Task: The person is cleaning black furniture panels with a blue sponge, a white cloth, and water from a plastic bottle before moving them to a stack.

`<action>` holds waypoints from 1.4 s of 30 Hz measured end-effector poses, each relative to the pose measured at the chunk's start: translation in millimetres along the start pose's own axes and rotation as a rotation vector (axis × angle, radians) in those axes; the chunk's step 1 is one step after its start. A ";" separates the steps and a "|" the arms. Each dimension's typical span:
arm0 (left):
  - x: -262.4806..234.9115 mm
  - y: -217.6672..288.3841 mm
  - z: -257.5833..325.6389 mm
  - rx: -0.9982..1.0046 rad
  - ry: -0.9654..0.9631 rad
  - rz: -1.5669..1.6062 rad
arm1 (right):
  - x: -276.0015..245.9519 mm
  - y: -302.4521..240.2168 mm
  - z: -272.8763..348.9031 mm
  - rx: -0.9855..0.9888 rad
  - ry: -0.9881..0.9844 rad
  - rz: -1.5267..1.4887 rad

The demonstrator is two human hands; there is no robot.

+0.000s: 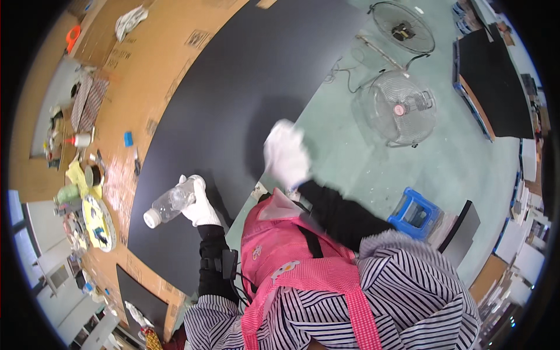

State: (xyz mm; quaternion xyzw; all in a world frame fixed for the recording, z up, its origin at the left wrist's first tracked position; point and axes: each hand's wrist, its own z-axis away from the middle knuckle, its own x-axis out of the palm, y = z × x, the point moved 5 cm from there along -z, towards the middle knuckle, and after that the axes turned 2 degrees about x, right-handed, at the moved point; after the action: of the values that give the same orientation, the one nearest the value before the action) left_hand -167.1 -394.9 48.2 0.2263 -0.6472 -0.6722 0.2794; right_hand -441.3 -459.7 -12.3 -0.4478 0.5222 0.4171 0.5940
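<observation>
One large black tabletop (pixel 245 99) fills the middle of the view and serves as the landmark here. Along its far left edge runs one strip of brown cardboard (pixel 146 64) covering the bench, cluttered at its lower end. To the right of the tabletop lies the pale green floor (pixel 466 169), and on it stand two round wire-cage fans: one fan (pixel 400 109) just beside the tabletop's right edge, a second fan (pixel 403 26) farther up from it. One blue plastic crate (pixel 415 213) sits on the floor, well to the lower right of the tabletop.

At the tabletop's near edge the person wears one pink apron (pixel 294 256) over a striped shirt, with black sleeves and two white gloves.

The left hand (pixel 200 207) hovers over the tabletop's lower left part, its fingers wrapped around the bottom end of one clear plastic bottle (pixel 170 202). The bottle lies nearly level, its white cap pointing toward the cardboard side.

The right hand (pixel 286 154) is over the tabletop's lower right edge, holding one white cloth (pixel 283 133); motion blur makes it impossible to tell how tightly the fingers close.

On the cardboard, left of the tabletop, lie one yellow round plate (pixel 98 221) and one small blue block (pixel 128 139).
</observation>
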 end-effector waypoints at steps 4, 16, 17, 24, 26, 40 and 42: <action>40.5 -15.9 -31.4 -0.016 0.022 -0.084 | -52.3 -20.3 61.8 -0.019 -0.174 -0.851; 101.2 -21.7 -45.2 0.223 -0.092 -0.681 | -68.9 220.5 -320.1 0.207 0.170 -0.247; 108.7 -12.5 -46.1 0.123 -0.052 -0.732 | -72.4 245.6 -350.3 0.280 0.178 -0.277; 76.4 -44.0 -49.1 0.041 -0.214 -0.827 | -90.7 317.9 -508.8 -0.150 0.227 0.434; 92.0 -22.3 -42.9 -0.049 -0.084 -0.465 | -118.8 253.2 -484.8 -0.073 0.230 0.325; 77.6 -53.9 -51.9 -0.135 0.069 0.028 | -72.6 -54.5 -96.9 -1.357 -0.600 -0.367; 58.9 -52.7 -46.5 0.023 0.084 -0.480 | -69.4 -48.0 -69.6 -1.692 -1.360 -0.089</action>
State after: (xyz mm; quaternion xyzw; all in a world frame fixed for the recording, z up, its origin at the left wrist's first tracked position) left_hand -184.2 -468.6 -3.7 0.4046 -0.5702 -0.7020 0.1356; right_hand -419.7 -541.1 57.5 -0.4060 -0.3895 0.7805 0.2724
